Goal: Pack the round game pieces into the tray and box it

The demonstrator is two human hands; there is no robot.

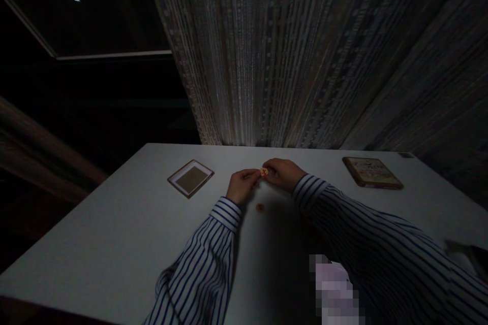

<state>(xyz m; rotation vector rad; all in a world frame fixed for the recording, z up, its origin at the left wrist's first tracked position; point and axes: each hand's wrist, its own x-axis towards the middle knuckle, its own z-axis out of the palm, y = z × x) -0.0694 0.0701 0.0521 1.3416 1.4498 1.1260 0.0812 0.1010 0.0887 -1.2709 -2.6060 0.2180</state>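
Note:
Over the far middle of the white table, a small round pale piece with a red mark (264, 171), like a Chinese chess piece, is between the fingertips of both hands. My left hand (241, 186) pinches it from the left, thumb and forefinger closed. From the right, my right hand (285, 172) has its fingers curled against the piece's edge. On the tabletop just below the hands lies a second round piece (260, 207), its marking too dim to read. Something small and reddish shows under the left fingertips, but I cannot make it out.
An open shallow tray or box lid (209, 179) with a brown inside lies to the left on the white table (125, 244). At the right is a brown box (372, 171) with a pictured top. A patterned curtain (259, 51) hangs behind the table's far edge. The lighting is dim.

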